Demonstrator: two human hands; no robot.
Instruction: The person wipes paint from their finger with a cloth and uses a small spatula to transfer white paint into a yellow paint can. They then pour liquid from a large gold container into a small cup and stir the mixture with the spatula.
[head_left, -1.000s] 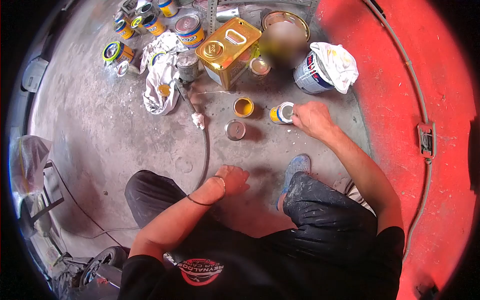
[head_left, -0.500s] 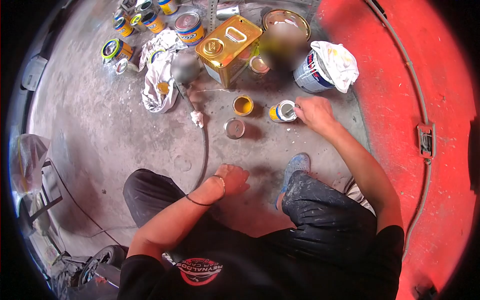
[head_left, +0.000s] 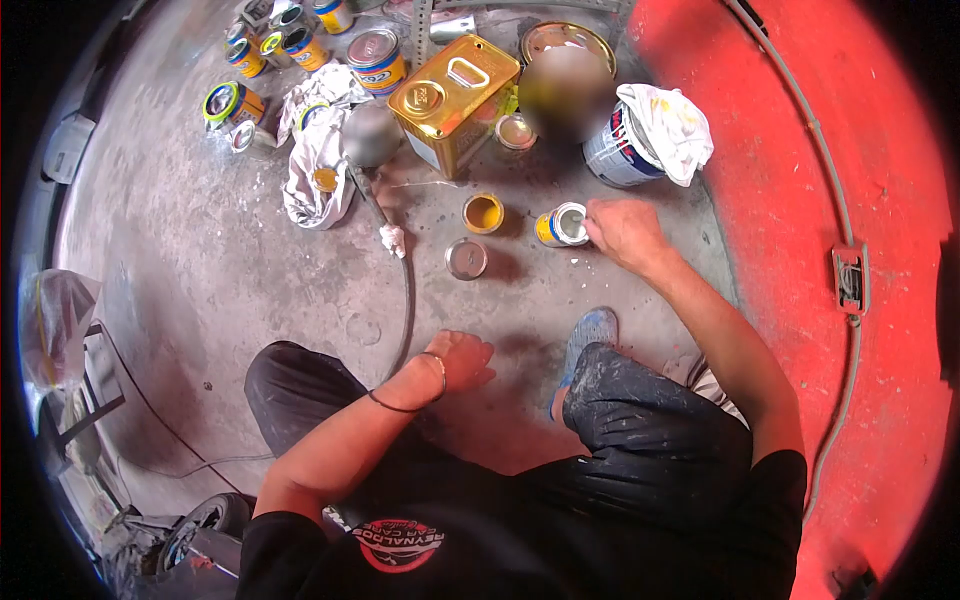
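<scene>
My right hand [head_left: 625, 232] is closed at the right rim of a small blue and yellow paint can [head_left: 558, 226] that stands on the concrete floor. Its fingers pinch what looks like a thin tool against the can's lid. To the left of that can stands an open can of yellow paint [head_left: 484, 213], and a closed silver-topped can [head_left: 466, 259] sits just below it. My left hand [head_left: 465, 358] rests with curled fingers on the floor between my knees and holds nothing I can see.
A gold rectangular tin [head_left: 455, 88], a white bucket draped with a rag [head_left: 630, 140] and several paint cans [head_left: 235, 100] stand at the back. Crumpled white rags [head_left: 320, 160] and a black hose [head_left: 406, 290] lie to the left. A red wall [head_left: 850, 200] runs along the right.
My right hand has shifted slightly along the small can's rim, up and then back down. My left hand has stayed in place on the floor.
</scene>
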